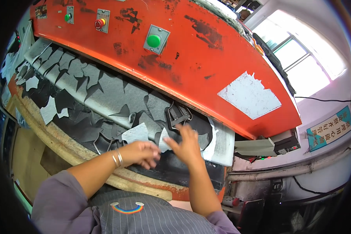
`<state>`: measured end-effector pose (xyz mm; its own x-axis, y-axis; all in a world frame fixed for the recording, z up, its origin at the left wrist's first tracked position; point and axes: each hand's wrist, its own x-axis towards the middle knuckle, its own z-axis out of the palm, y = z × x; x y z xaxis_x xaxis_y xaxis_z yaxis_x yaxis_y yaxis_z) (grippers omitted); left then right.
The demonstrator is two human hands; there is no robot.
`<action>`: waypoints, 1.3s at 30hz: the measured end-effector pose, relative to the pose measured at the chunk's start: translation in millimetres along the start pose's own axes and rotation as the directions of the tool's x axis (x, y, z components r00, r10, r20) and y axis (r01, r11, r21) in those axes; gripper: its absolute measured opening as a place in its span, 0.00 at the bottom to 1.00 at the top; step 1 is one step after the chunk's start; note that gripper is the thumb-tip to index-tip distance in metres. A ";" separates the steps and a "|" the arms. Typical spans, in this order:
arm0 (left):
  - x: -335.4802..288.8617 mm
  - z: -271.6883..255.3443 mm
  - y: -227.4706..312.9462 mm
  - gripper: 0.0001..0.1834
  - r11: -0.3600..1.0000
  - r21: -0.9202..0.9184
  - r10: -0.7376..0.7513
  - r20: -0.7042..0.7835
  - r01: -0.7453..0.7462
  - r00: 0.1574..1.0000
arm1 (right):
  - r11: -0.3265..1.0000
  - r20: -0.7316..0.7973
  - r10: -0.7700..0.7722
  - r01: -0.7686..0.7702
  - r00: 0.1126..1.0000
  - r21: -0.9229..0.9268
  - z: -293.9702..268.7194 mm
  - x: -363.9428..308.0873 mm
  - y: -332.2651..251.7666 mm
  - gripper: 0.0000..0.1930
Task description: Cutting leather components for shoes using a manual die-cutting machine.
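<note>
My right hand [186,147] has its thumb and fingers apart, the fingertips just at the near edge of a black metal cutting die [178,115]; contact is hard to tell. The die lies on grey sheet material [113,91] spread over a white cutting board [90,102]. To its left, my left hand [143,154] hovers above the near ledge with loosely curved, slightly blurred fingers and nothing visible in them. A pale cut piece [136,133] lies just beyond it. A second metal die [102,143] sits close to my left wrist.
Above the board spans the orange-red press beam [195,74], with a large green button [153,41] and a red knob [100,23]. Dark and pale scraps [48,110] cover the ledge at left. A worn, padded rim [72,152] runs along the front. Pipes [277,170] line the right wall.
</note>
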<state>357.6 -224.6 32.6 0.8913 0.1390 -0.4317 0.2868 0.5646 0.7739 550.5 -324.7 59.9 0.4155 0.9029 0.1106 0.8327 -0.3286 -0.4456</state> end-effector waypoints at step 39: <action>19.5 65.9 -61.6 0.21 0.232 0.972 0.717 -0.141 -0.043 0.683 | 0.980 0.199 0.145 -0.113 0.969 -0.164 -36.1 25.7 119.0 0.33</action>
<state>380.4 -310.3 7.1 0.7649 0.6141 0.1946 0.3692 -0.6655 0.6486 673.5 -350.6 41.8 0.4507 0.8824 -0.1346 0.8288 -0.4697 -0.3039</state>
